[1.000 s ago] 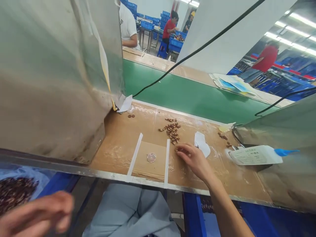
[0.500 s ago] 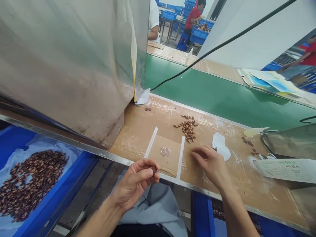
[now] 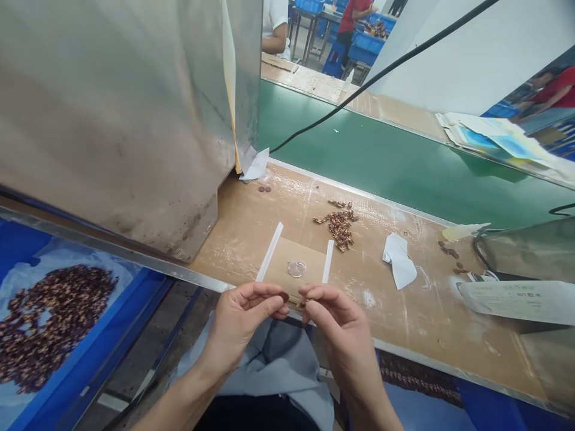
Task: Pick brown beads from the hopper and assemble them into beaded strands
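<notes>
Left hand is pinching a little brown disc over the front edge of the worktop, and the right hand is pinching some tiny bit just beside it, too small to make out. Shiny brown pieces are lying heaped farther back.

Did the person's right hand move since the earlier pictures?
Yes. The right hand moved left: its fingertips were right of the rightmost white strip; now they're left of it.

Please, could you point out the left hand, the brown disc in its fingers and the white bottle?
Left hand (image 3: pixel 240 320): head view, middle.
Brown disc (image 3: pixel 284 296): head view, visible face.
White bottle (image 3: pixel 516 301): head view, labelled side.
</notes>
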`<state>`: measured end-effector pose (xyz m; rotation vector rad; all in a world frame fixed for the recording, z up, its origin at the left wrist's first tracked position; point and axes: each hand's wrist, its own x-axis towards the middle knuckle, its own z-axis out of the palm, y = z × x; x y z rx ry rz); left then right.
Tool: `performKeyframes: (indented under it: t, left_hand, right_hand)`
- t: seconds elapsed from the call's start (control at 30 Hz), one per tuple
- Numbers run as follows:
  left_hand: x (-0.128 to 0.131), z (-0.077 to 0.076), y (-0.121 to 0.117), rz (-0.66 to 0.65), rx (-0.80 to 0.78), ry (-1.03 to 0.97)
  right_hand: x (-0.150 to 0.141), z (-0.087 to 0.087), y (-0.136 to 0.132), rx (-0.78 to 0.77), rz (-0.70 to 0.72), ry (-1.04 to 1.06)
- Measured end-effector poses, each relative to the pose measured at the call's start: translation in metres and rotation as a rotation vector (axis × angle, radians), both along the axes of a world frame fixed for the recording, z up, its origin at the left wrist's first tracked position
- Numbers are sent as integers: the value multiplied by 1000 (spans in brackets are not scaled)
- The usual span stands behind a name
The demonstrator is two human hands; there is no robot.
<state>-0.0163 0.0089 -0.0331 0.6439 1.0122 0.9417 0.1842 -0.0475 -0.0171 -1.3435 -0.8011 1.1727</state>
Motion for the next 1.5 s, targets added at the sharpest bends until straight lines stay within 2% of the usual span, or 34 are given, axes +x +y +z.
performKeyframes:
  t: [0.17, 0.33, 0.47, 0.6, 0.67, 0.73, 0.83, 0.93, 1.07, 1.13, 1.27, 1.5]
  left_hand:
    - [4, 9, -5, -32, 54, 36]
    - [2, 19, -6, -90, 37, 5]
    - [-5, 20, 0, -279, -111, -114]
    - [-14, 11, 4, -457, -262, -235]
    - [-17, 6, 3, -488, -303, -311]
    - [-20, 4, 2, -463, -297, -382]
    - [-24, 2, 5, -359, -195, -434]
    - [-26, -1, 16, -239, -46, -416]
    - [-26, -13, 32, -108, 71, -337]
    - [-24, -19, 36, -56, 81, -322]
    - [-22, -23, 36, -5, 75, -344]
    - [-23, -22, 36, -22, 55, -372]
  right_hand:
    - [-17, -2, 3, -52, 26, 179]
    - [-15, 0, 5, -73, 43, 196]
    - [-3, 10, 7, -111, 206, 194]
    - [6, 27, 9, -153, 430, 258]
    - [9, 32, 11, -119, 438, 249]
    - [12, 30, 14, -46, 311, 164]
    - [20, 18, 24, 59, 37, -47]
    - [27, 5, 35, 153, -93, -316]
    - [27, -4, 46, 336, -111, -757]
    - [24, -4, 48, 415, -82, -896]
    - [20, -5, 50, 471, -51, -1028]
    - [20, -16, 49, 554, -51, -1153]
